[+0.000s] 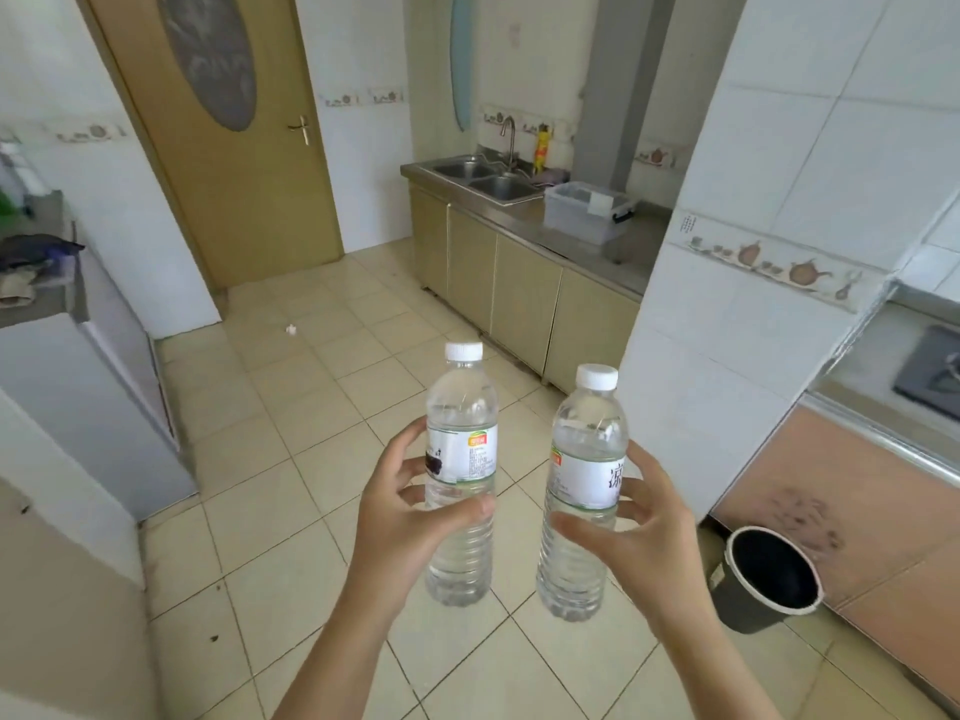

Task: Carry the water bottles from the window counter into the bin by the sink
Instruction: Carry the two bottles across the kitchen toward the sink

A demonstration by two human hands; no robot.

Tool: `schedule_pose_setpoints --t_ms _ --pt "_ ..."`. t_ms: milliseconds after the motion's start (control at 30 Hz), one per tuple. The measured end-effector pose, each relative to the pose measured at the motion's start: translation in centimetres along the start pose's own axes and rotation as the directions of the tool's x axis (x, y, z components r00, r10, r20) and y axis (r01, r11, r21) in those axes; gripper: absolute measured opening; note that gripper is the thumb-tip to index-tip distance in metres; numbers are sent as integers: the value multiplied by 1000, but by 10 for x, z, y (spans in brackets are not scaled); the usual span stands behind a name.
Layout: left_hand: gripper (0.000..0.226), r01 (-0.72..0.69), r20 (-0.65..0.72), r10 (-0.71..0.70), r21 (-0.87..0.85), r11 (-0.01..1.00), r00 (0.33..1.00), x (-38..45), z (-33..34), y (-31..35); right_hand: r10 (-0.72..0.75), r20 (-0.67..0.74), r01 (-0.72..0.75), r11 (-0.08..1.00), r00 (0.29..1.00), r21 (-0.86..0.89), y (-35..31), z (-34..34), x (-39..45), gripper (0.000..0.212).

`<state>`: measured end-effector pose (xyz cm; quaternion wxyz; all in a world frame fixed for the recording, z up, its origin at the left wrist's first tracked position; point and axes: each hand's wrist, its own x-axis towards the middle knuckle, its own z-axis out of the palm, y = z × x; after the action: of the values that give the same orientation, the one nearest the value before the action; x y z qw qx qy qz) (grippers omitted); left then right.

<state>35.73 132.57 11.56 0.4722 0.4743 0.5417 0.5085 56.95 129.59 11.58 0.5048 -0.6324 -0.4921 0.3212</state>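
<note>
Two clear plastic water bottles with white screw caps are up in front of the camera, one in each hand, both upright over the beige tiled floor (291, 459). On the left side, the left hand (410, 511) has its grip clamped around the left bottle (461, 475), fingers curled behind the label and the thumb pressed across the front below it. Over on the right, the right hand (639, 527) holds the right bottle (584, 491) the same way, thumb across the front, fingers wrapped behind the white label. The bottles stand side by side, near each other but apart, both showing water inside. Far ahead, a steel double sink (483, 179) with a curved tap sits in the grey tabletop (524, 223) above pale cabinet doors, and just beside it, on that tabletop, rests a translucent plastic storage bin (584, 213). Low at the right, a dark round bucket with a pale rim (769, 579) stands on the floor against the pinkish cabinet. A wooden door (234, 148) with an oval pane is at the back left.
</note>
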Motion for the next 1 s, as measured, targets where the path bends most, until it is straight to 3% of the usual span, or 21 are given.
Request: schedule_pose_setpoints --t_ms 200,500,800,1000 --pt "87 -13 65 14 -21 1000 998 110 44 5 27 -65 -26 999 998 20 10 10 108 81" --pt "87 -21 56 22 -17 1000 998 288 116 13 12 -38 -12 1000 999 14 30 30 300 81" --pt "87 -20 37 20 -20 1000 999 456 153 25 2 -51 -2 1000 999 8 27 55 471 77" --pt "87 -21 106 25 -33 999 994 584 175 20 24 -116 -24 1000 993 -5 40 90 580 83"
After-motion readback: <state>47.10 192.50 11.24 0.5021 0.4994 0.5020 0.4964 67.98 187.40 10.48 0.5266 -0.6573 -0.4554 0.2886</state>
